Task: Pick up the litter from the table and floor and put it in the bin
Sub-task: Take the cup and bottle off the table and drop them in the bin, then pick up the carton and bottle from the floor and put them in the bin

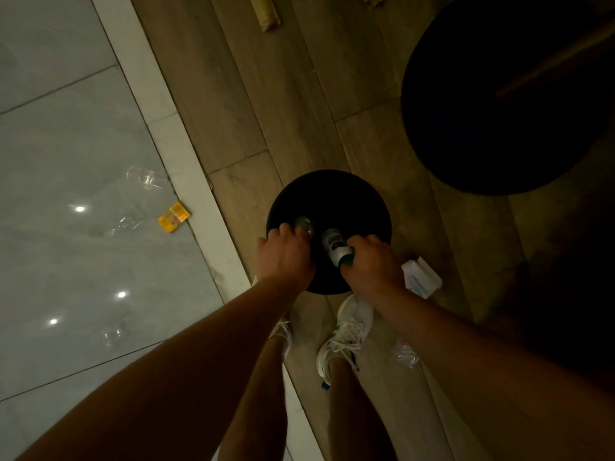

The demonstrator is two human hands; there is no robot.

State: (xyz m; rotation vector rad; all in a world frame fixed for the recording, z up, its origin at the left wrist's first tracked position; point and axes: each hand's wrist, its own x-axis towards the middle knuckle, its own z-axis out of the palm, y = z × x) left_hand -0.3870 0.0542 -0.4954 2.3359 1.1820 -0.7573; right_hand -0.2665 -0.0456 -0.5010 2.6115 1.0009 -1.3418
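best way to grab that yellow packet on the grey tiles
The yellow packet lies flat on the glossy tile beside the pale border strip. Come from straight above and pinch its two long edges, since it looks too thin and flat to grip by its faces.

I see both hands over the round black bin [332, 194]: my left hand [284, 257] grips what may be a clear bottle [304, 224], my right hand [372, 264] a white-labelled bottle [336, 246]. A yellow packet [174, 217] lies on the tiles.

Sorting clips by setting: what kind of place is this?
Probably an indoor lounge or lobby: glossy floor tiles beside wood planks, a round dark table, a black bin.
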